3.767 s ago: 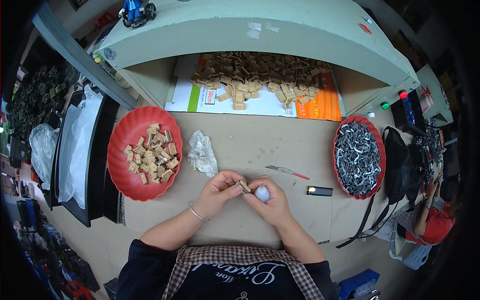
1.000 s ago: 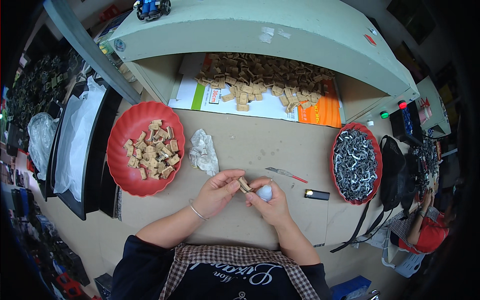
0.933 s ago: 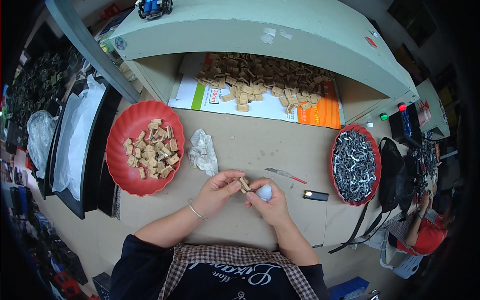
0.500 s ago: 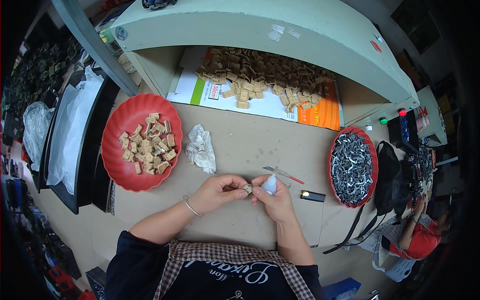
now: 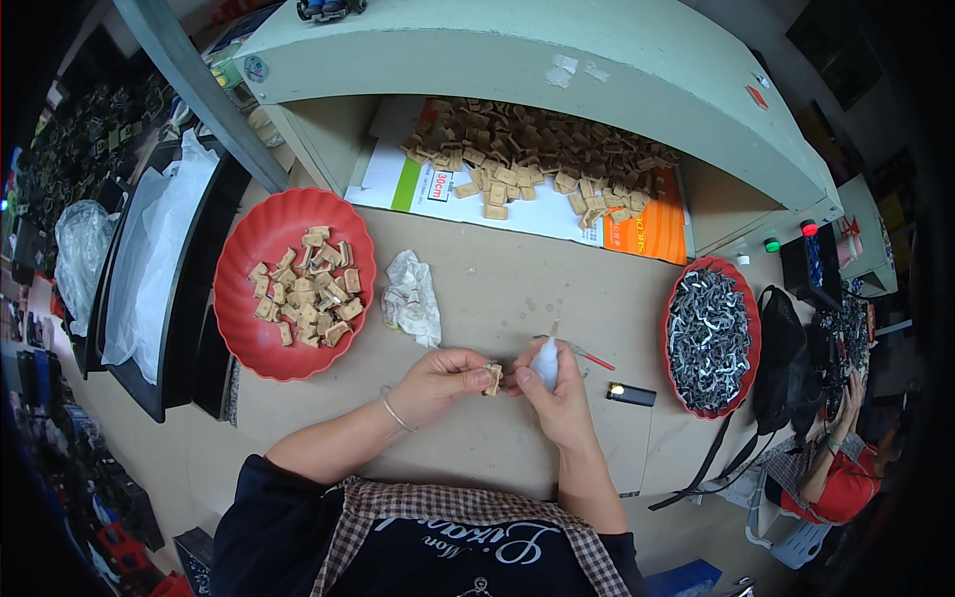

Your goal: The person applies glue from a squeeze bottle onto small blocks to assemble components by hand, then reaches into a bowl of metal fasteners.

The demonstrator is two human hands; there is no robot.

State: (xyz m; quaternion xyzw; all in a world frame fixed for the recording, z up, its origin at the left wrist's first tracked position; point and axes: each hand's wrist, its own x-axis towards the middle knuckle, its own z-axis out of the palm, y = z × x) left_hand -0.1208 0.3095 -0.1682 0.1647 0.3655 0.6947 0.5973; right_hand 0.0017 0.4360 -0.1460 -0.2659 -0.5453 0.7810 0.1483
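On the brown table [image 5: 497, 289], near its front edge: both hands meet just in front of the person's chest.
Left hand [image 5: 438, 383]: fingers closed on a small tan block [image 5: 491, 378], pinched between thumb and fingertips; a thin bracelet [image 5: 392, 412] sits on the wrist.
Right hand [image 5: 557, 393]: wrapped around a small white bottle [image 5: 545, 364] with a thin nozzle standing upright; the grip is narrow and full on the bottle.
Block and bottle: just beside each other, the block left of the bottle; whether they touch, I cannot tell.
Left of the hands: a red bowl [image 5: 249, 328] holding many tan blocks, and a crumpled white cloth [image 5: 413, 301] between that bowl and the hands.
Right of the hands: a thin tool with a red handle [image 5: 587, 354] lying flat, a small black lighter [image 5: 632, 395] near it, and a 2nd red bowl [image 5: 667, 343] full of small grey metal pieces.
Far side of the table: a heap of tan blocks [image 5: 537, 169] spread on a printed sheet [image 5: 398, 184] under a pale green shelf [image 5: 517, 60].
Far right edge: another person in red [image 5: 846, 468], seated, hands apart from these 2.
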